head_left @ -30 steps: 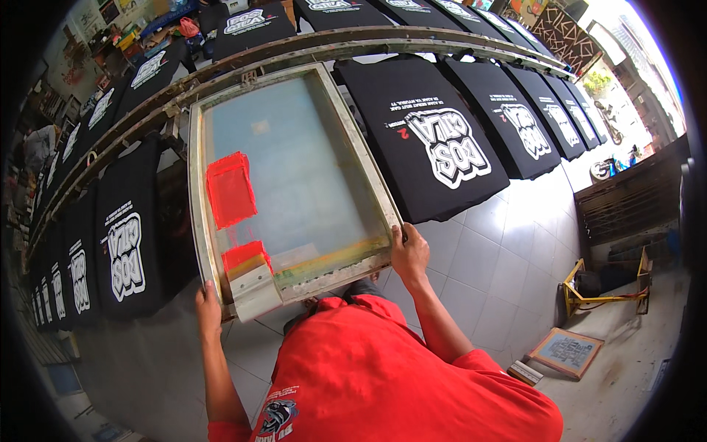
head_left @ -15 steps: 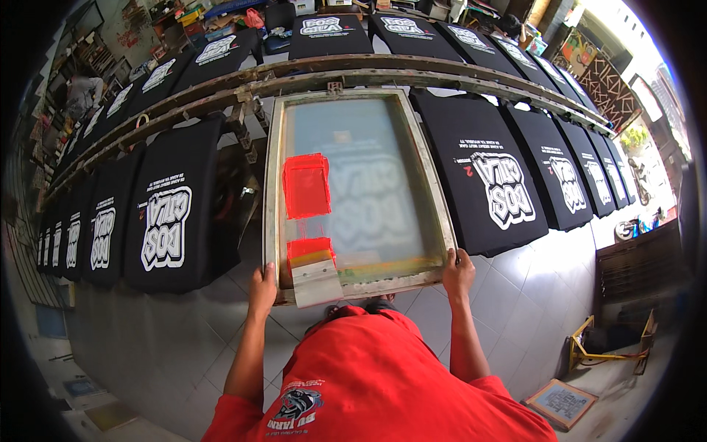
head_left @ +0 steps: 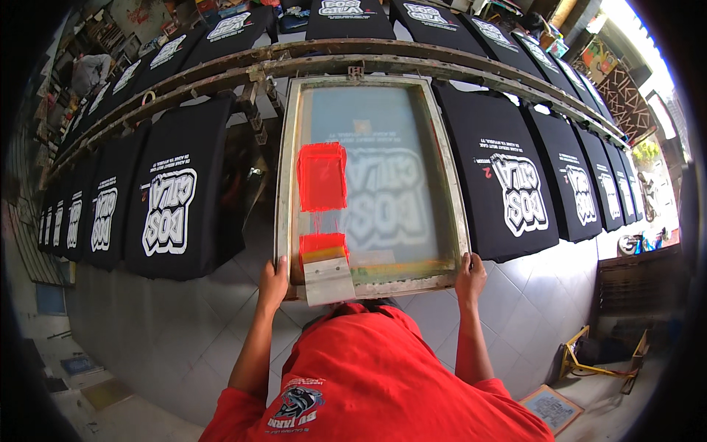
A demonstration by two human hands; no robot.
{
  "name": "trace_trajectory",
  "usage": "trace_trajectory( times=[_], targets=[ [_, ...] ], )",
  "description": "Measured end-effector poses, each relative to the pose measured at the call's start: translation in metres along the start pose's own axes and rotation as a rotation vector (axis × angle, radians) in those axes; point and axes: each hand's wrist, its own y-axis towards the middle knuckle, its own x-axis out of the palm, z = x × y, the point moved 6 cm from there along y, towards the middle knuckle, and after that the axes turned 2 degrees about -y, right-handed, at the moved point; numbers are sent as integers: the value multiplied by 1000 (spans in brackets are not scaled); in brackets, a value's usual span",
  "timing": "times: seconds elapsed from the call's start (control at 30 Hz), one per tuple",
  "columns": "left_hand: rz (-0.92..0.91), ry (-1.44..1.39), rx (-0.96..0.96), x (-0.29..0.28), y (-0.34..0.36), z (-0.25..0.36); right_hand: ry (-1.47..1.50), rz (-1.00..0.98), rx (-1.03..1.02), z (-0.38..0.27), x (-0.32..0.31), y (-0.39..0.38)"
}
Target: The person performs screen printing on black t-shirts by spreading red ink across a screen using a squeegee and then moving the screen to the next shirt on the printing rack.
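A wooden-framed printing screen (head_left: 448, 180) is held by its near corners, my left hand (head_left: 273, 283) closed on the left one and my right hand (head_left: 470, 278) closed on the right one. Through its pale mesh (head_left: 387, 118) shows the white graphic of a black T-shirt lying below. Whether the screen touches that shirt cannot be made out. Thick red ink (head_left: 322, 178) covers two patches on the mesh's left side. A squeegee (head_left: 329, 280) with a pale handle leans over the near rim, its blade edge at the nearer red patch.
Black T-shirts (head_left: 168, 206) with white graphics lie on boards to the left, and others (head_left: 519, 191) to the right. Wooden rails (head_left: 213, 83) run behind the screen, with a further row of shirts beyond. A yellow metal frame (head_left: 589, 365) stands on the floor at right.
The shirt's graphic shows sharper through the mesh than before, so the screen sits closer to it. My view has shifted slightly. Both hands keep their hold.
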Motion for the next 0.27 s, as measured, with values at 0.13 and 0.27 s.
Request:
trace_trajectory(
  times=[0.13, 0.27],
  targets=[
    [19, 10, 6, 6, 2, -15, 82, -22, 20, -9, 3, -2],
    [19, -18, 7, 4, 4, -13, -28, 33, -193, -5, 13, -3]
  ],
)
